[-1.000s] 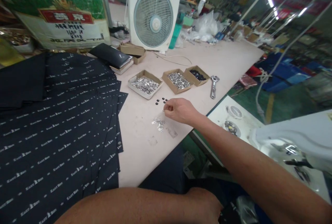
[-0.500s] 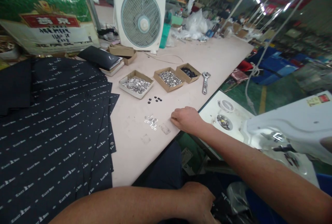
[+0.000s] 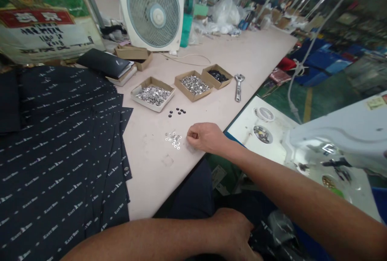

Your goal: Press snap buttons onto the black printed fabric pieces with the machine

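My right hand (image 3: 207,136) is over the table, fingers curled with the tips together; anything between them is too small to make out. Just left of it lies a loose cluster of small silver ring-shaped snap parts (image 3: 173,140). Farther back are several black snap caps (image 3: 177,112). Low in the view, my left hand (image 3: 234,230) grips dark printed fabric (image 3: 266,234) by my lap, its fingertips partly hidden. A spread stack of the same kind of dark printed fabric (image 3: 75,152) covers the table's left side.
Behind the loose parts stand a tray of silver pieces (image 3: 153,95), a second box of them (image 3: 193,85) and a box of black pieces (image 3: 218,76). An adjustable wrench (image 3: 238,87) lies beside. A fan (image 3: 154,11) stands at the back. A white machine (image 3: 338,132) is at right.
My right hand has moved left, closer to the loose silver snap parts. My left hand stays low on the fabric. The whole view has shifted a little.
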The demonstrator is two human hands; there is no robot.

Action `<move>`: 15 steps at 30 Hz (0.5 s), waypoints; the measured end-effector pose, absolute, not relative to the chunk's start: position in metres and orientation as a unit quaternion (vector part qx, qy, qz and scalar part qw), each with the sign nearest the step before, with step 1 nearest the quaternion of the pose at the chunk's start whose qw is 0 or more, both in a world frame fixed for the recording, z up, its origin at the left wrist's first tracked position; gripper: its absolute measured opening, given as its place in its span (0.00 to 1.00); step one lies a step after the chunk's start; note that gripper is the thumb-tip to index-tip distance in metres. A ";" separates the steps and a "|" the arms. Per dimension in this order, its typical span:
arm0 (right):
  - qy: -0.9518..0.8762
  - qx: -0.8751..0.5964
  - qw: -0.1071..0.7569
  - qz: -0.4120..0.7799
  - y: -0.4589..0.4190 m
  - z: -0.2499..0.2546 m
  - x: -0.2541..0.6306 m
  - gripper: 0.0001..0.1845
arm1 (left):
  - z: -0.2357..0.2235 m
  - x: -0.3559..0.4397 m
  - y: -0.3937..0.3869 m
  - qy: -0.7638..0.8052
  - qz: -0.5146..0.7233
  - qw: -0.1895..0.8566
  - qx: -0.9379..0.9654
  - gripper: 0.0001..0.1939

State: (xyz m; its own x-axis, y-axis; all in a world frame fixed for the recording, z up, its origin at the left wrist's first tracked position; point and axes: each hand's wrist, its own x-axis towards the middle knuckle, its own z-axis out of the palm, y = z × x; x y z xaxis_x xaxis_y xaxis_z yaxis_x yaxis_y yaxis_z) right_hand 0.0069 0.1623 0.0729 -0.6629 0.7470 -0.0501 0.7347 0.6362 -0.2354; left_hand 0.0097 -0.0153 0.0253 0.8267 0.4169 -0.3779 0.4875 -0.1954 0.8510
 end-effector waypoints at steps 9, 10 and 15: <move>-0.860 -0.444 0.049 0.248 0.157 0.065 -0.017 0.09 | 0.025 0.006 -0.017 0.278 0.041 0.600 0.749 0.27; -0.854 -0.451 0.049 0.253 0.158 0.065 -0.018 0.09 | 0.025 0.006 -0.017 0.278 0.040 0.601 0.749 0.28; -0.860 -0.446 0.060 0.240 0.160 0.065 -0.019 0.08 | 0.023 0.008 -0.017 0.279 0.019 0.596 0.753 0.25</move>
State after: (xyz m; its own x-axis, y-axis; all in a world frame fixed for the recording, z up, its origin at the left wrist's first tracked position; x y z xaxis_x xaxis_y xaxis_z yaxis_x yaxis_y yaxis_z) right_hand -0.0194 0.1599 0.0650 -0.5942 0.7966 -0.1116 0.7391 0.4860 -0.4664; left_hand 0.0081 -0.0166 0.0227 0.8430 0.4432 -0.3046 0.3982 -0.1337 0.9075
